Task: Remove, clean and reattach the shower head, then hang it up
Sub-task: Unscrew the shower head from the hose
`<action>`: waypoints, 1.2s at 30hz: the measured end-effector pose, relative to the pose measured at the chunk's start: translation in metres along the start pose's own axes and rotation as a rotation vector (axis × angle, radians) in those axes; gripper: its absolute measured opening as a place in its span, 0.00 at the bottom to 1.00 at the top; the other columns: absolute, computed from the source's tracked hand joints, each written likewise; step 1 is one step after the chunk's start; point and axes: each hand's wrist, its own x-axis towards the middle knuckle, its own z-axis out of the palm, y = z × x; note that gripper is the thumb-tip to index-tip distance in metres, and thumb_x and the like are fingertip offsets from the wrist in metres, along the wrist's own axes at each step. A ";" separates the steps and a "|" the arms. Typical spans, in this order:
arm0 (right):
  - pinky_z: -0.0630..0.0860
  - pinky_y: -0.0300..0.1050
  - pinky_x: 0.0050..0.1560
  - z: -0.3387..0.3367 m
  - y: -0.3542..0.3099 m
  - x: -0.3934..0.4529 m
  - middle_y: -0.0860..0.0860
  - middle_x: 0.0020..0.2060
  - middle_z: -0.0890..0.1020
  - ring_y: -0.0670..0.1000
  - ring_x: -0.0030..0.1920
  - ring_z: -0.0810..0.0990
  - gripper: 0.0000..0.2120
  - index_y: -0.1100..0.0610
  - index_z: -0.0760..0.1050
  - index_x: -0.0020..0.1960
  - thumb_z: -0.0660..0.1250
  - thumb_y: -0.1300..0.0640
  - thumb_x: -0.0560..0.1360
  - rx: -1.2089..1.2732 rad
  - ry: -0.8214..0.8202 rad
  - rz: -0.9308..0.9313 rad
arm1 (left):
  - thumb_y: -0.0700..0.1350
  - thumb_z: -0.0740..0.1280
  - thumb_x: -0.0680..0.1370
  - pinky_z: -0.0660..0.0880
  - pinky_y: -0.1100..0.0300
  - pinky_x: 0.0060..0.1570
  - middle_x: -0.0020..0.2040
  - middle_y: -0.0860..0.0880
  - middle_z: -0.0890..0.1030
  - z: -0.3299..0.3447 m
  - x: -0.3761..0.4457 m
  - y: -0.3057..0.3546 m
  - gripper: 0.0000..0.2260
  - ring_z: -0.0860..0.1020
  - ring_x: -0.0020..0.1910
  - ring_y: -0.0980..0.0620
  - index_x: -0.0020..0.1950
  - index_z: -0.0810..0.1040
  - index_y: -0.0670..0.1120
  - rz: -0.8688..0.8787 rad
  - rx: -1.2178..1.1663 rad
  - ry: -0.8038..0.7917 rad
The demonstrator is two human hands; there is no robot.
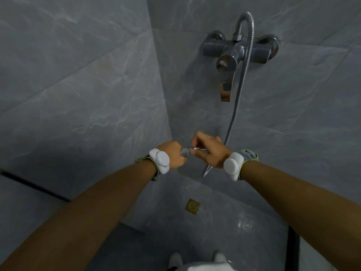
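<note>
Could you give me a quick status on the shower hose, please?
Left hand grips the fitting. Right hand pinches the hose end. Shower head hidden. Nothing in the way.

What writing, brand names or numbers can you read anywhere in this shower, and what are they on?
None: no readable text in the head view.
Mixer tap: bare chrome, no visible brand.
Wrist bands: plain white, no markings.
Floor drain: only a grille pattern.
Hose nut between the hands: too small and blurred to tell.

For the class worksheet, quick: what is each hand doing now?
Left hand: closed around the shower head handle.
Right hand: pinching the hose end at the handle.
</note>
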 end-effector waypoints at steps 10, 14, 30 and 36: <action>0.75 0.53 0.48 0.007 0.003 -0.001 0.46 0.43 0.80 0.52 0.45 0.77 0.10 0.49 0.71 0.51 0.63 0.45 0.74 0.055 0.026 -0.074 | 0.45 0.65 0.75 0.68 0.57 0.33 0.32 0.45 0.76 -0.001 -0.003 -0.001 0.13 0.74 0.32 0.46 0.31 0.70 0.44 0.007 -0.028 0.000; 0.76 0.49 0.47 0.007 -0.006 0.006 0.53 0.35 0.83 0.54 0.39 0.81 0.08 0.56 0.74 0.48 0.65 0.51 0.79 0.312 0.012 0.140 | 0.46 0.65 0.75 0.68 0.56 0.33 0.34 0.44 0.77 -0.001 -0.005 -0.001 0.13 0.74 0.33 0.45 0.32 0.71 0.44 0.008 0.001 0.002; 0.77 0.43 0.46 0.004 -0.008 0.005 0.54 0.38 0.83 0.47 0.39 0.80 0.05 0.60 0.79 0.46 0.73 0.62 0.72 0.501 0.091 0.075 | 0.46 0.67 0.74 0.69 0.57 0.34 0.32 0.47 0.75 0.003 0.002 -0.006 0.13 0.76 0.35 0.45 0.31 0.71 0.45 -0.018 -0.101 -0.026; 0.78 0.49 0.47 0.004 -0.005 0.013 0.61 0.38 0.83 0.54 0.37 0.81 0.14 0.64 0.77 0.50 0.67 0.52 0.77 0.422 0.005 0.260 | 0.46 0.67 0.74 0.68 0.58 0.34 0.31 0.48 0.73 0.004 0.009 -0.003 0.14 0.73 0.34 0.47 0.30 0.69 0.45 -0.018 -0.083 -0.060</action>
